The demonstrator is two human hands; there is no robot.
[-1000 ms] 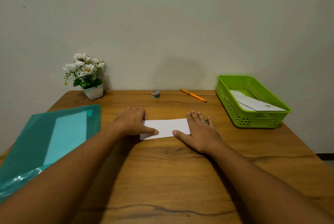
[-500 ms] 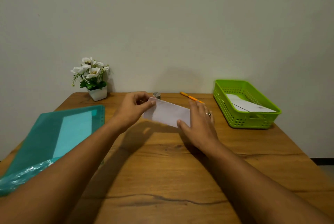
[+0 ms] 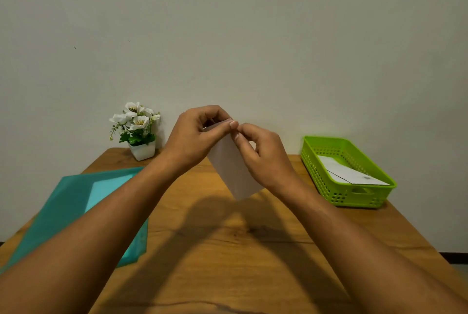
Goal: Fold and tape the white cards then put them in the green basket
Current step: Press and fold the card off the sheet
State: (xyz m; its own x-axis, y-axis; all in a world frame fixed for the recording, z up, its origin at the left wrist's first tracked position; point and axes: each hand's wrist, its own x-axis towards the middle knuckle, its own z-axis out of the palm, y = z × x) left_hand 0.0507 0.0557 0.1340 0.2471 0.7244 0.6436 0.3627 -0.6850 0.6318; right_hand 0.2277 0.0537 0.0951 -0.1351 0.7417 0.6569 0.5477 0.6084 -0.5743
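Note:
A folded white card [image 3: 231,172] hangs in the air above the wooden table [image 3: 240,250], turned nearly upright. My left hand [image 3: 197,136] pinches its top edge between thumb and curled fingers. My right hand [image 3: 263,156] pinches the same top edge right beside it, thumb tips almost touching. The green basket [image 3: 326,182] stands at the right of the table with folded white cards [image 3: 352,174] lying inside. The tape roll and the pen are hidden behind my hands.
A teal plastic folder [image 3: 76,207] lies on the left of the table. A small white pot of white flowers [image 3: 138,129] stands at the back left against the wall. The table's right edge runs just beyond the basket.
Both hands lifted the card off the table, raised it and turned it from flat to nearly upright. The grips shifted to its top edge. The camera tilted up.

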